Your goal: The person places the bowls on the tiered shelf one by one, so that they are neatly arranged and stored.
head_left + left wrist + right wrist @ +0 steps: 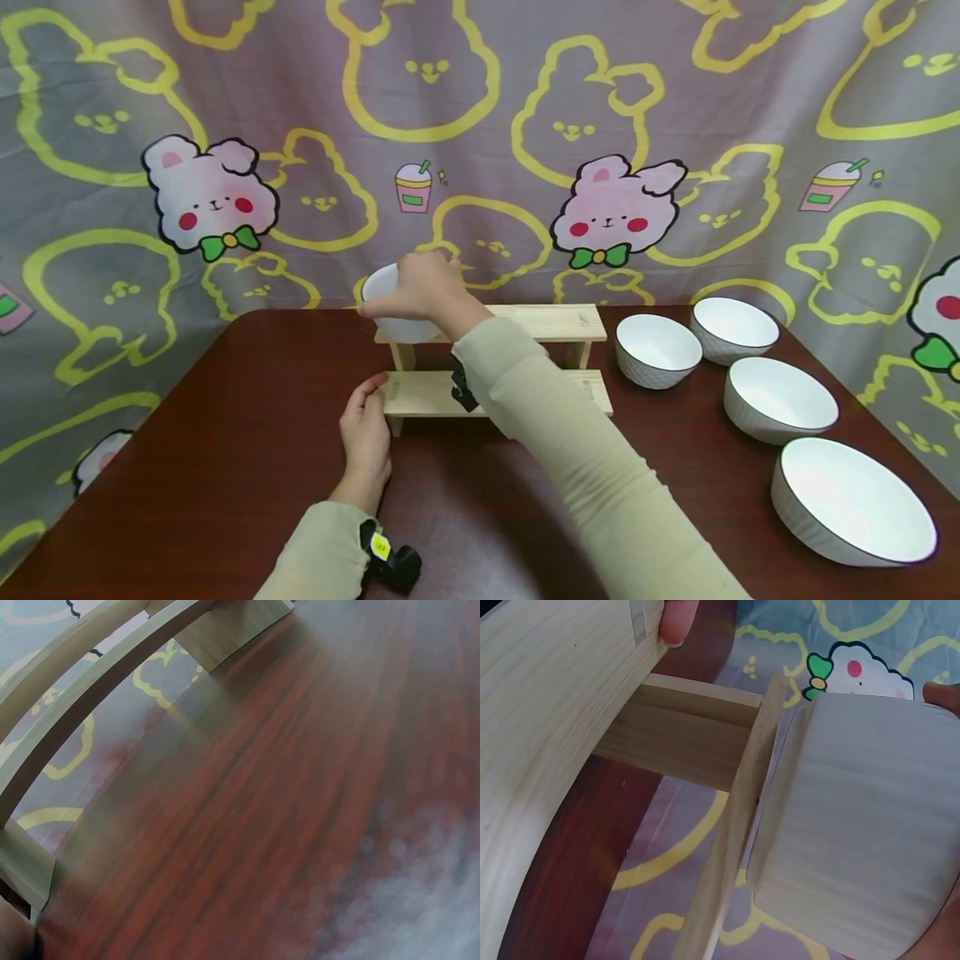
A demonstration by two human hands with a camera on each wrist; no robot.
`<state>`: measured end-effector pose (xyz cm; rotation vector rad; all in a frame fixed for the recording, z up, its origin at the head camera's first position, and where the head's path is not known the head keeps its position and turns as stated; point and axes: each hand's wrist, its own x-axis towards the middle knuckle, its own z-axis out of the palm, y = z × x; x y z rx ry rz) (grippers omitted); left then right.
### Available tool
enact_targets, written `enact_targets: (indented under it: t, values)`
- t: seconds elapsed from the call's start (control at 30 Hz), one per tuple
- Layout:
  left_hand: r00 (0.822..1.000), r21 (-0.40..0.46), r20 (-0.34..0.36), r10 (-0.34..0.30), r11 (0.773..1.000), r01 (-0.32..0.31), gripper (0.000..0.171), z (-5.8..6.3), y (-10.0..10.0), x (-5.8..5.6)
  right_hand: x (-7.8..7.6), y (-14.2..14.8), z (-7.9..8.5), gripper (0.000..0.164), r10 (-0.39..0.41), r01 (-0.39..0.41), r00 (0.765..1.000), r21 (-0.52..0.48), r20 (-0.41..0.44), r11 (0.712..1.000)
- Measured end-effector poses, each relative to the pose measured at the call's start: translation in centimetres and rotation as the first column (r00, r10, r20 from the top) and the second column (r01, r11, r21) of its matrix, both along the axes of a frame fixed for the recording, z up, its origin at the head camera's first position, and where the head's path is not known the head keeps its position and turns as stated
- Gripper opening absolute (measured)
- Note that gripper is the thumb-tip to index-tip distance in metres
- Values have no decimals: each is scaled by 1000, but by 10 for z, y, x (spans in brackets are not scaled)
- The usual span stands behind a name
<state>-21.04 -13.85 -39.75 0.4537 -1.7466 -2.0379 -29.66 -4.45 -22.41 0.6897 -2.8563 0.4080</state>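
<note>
A two-step wooden rack (495, 403) stands on the table. At the left end of its upper board (540, 321), my right hand (431, 287) grips a white bowl (862, 817) by its sides, thumb toward the left. The bowl is upright, its base right by the board; whether they touch I cannot tell. My left hand (366, 433) holds the left end of the lower board, a fingertip (678, 621) showing at the board's edge in the right wrist view. Only a sliver of that hand appears in the left wrist view, beside a rack leg (26, 866).
Several white bowls with dark rims stand on the right: a small one (658, 350) near the rack, another (735, 329) behind it, a wider one (780, 398), and the largest (855, 500) in front. A patterned curtain (480, 150) hangs behind the dark red-brown table (225, 450).
</note>
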Motion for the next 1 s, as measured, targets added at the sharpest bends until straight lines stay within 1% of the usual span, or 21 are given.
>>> enact_targets:
  t: [0.2, 0.4, 0.77, 0.83, 0.9, 1.0]
  values:
    - [1000, 8, -8, 11, 1000, -11, 30, -1, -1, 0, -4, -5, -1, 54, 7, -6, 1000, -20, 21, 1000]
    - [1000, 23, -11, 7, 1000, -7, 30, 0, 0, -1, -9, -7, -1, 55, 10, -9, 1000, -33, 12, 999]
    - [1000, 22, -25, -13, 1000, 14, 31, 1, 0, 0, -13, -10, -6, 58, 3, -3, 1000, -18, 6, 1000]
    - [1000, 23, -29, -11, 1000, 11, 30, 1, -1, -1, -13, -10, -6, 62, 11, -10, 1000, -14, 2, 1000]
    - [1000, 21, -25, -12, 1000, 13, 31, 2, -2, -1, -12, -10, -7, 71, 14, -14, 1000, -16, 11, 1000]
    - [1000, 19, -10, -16, 1000, 16, 31, 1, -1, 0, -11, -7, -8, 86, 8, -6, 999, -50, 36, 999]
